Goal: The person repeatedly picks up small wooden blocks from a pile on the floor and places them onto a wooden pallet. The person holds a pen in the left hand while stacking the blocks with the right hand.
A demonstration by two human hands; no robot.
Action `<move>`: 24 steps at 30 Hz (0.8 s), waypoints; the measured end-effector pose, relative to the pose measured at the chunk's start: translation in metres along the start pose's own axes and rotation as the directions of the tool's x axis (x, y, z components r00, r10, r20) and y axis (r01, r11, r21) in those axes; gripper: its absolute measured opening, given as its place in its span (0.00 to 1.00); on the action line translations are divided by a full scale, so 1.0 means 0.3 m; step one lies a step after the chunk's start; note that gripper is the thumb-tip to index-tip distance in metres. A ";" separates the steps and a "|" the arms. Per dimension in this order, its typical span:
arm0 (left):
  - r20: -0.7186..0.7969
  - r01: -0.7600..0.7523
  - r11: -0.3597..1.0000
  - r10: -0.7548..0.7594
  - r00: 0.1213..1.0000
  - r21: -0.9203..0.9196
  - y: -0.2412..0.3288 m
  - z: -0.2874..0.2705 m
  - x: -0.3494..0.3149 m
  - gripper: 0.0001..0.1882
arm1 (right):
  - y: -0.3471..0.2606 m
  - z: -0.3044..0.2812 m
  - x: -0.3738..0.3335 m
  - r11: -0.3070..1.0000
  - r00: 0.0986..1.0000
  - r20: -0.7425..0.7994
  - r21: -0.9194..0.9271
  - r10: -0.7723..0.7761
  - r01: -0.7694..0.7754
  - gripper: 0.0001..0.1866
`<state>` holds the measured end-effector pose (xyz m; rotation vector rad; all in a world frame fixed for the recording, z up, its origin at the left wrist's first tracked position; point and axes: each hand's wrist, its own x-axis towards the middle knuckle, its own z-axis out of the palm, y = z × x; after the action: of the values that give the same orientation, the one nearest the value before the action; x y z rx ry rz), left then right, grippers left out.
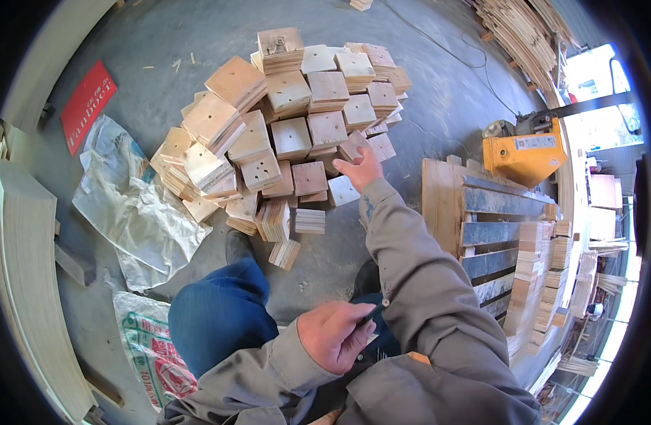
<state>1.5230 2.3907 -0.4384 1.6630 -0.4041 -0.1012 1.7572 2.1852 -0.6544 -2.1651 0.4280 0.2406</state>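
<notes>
A large heap of square plywood blocks [292, 138], many with a small hole in the face, lies on the floor ahead of me. My right hand [361, 170] reaches to the heap's right side, thumb and fingers apart. It is beside a reddish plywood block [353, 145]; I cannot tell whether it touches it. Close to my body, my left hand [334, 336] is closed round a dark, slim, pen-like tool [371, 313] with a pale round end. That end lies near my right sleeve.
Crumpled white plastic sheeting [138, 205] and a printed sack [152, 340] lie to the left, with a red sign [88, 106] beyond. Right of the heap are a wooden pallet [446, 205], stacked wood strips [530, 269] and a yellow machine [523, 152]. A cable [438, 37] crosses the far floor.
</notes>
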 end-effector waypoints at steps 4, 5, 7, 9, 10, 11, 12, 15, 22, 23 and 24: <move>0.025 0.057 0.994 -0.055 0.998 -0.090 0.009 -0.056 0.008 0.11 | -0.090 0.048 0.039 0.987 0.997 -0.037 -0.149 -0.069 0.063 0.54; 0.035 0.062 0.992 -0.059 0.998 -0.112 0.010 -0.066 0.008 0.12 | -0.115 0.056 0.051 0.980 0.996 -0.045 -0.184 -0.079 0.070 0.55; 0.020 0.026 0.987 -0.023 1.000 -0.158 -0.004 -0.077 0.005 0.18 | -0.180 0.067 0.058 0.973 0.995 -0.078 -0.229 -0.055 0.035 0.55; -0.021 -0.003 0.982 -0.001 1.000 -0.187 -0.012 -0.094 0.012 0.18 | -0.225 0.078 0.072 0.966 0.987 -0.134 -0.252 -0.087 0.051 0.55; -0.042 -0.019 0.980 0.011 0.999 -0.196 -0.012 -0.104 0.017 0.18 | -0.246 0.083 0.084 0.964 0.976 -0.174 -0.250 -0.133 0.087 0.54; -0.035 -0.002 0.981 -0.004 0.999 -0.193 -0.013 -0.110 0.018 0.17 | -0.267 0.091 0.092 0.961 0.961 -0.213 -0.249 -0.177 0.122 0.53; -0.035 0.007 0.981 -0.013 0.999 -0.192 -0.011 -0.117 0.020 0.17 | -0.288 0.096 0.099 0.950 0.948 -0.216 -0.257 -0.234 0.176 0.52; -0.057 0.050 0.982 -0.061 0.996 -0.182 -0.007 -0.131 0.014 0.16 | -0.424 0.120 0.072 0.911 0.910 -0.174 -0.247 -0.377 0.330 0.50; -0.115 -0.006 0.978 -0.019 0.993 -0.209 -0.004 -0.146 0.012 0.16 | -0.714 0.304 -0.141 0.735 0.755 0.143 -0.172 -0.640 0.656 0.53; -0.128 -0.013 0.977 -0.015 0.992 -0.213 -0.003 -0.145 0.009 0.17 | -0.729 0.332 -0.174 0.727 0.755 0.159 -0.203 -0.636 0.656 0.54; -0.141 -0.020 0.976 -0.011 0.990 -0.217 -0.002 -0.145 0.004 0.17 | -0.745 0.352 -0.203 0.718 0.755 0.176 -0.233 -0.632 0.655 0.56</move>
<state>1.5374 2.4315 -0.4326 1.4422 -0.2787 -0.0231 1.7862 2.4058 -0.5305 -2.4275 -0.4605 -0.0100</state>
